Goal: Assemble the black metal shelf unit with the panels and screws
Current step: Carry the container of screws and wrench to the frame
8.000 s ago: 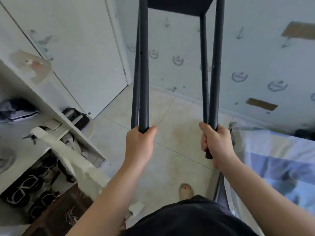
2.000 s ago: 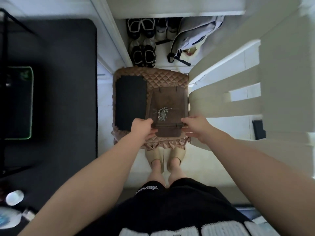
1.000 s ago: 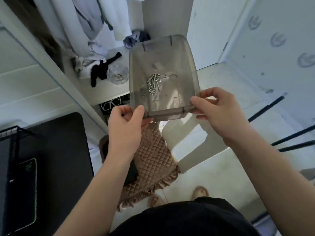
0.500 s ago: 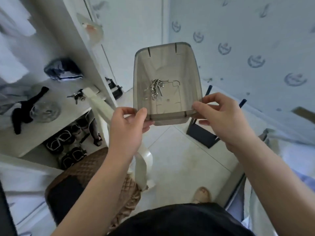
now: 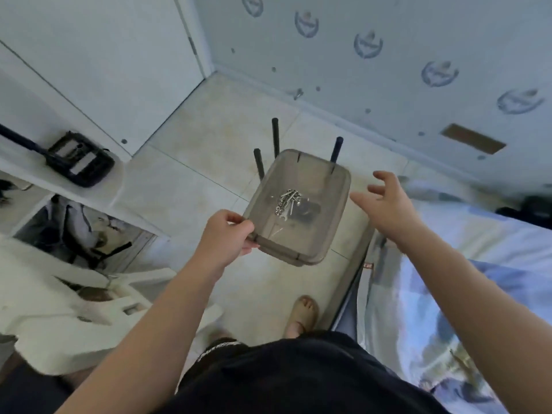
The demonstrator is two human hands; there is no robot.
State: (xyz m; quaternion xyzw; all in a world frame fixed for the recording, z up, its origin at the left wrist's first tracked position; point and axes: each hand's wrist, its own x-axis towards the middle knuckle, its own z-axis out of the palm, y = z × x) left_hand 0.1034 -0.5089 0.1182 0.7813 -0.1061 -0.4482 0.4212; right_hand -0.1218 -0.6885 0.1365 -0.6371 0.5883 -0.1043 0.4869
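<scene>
While left hand (image 5: 227, 234) pinches tray (image 5: 286, 249) corner | screws (image 5: 288, 201) inside | right hand (image 5: 388, 204) fingers spread, clear of tray

Soft daylight, motion blur, fisheye edges
</scene>
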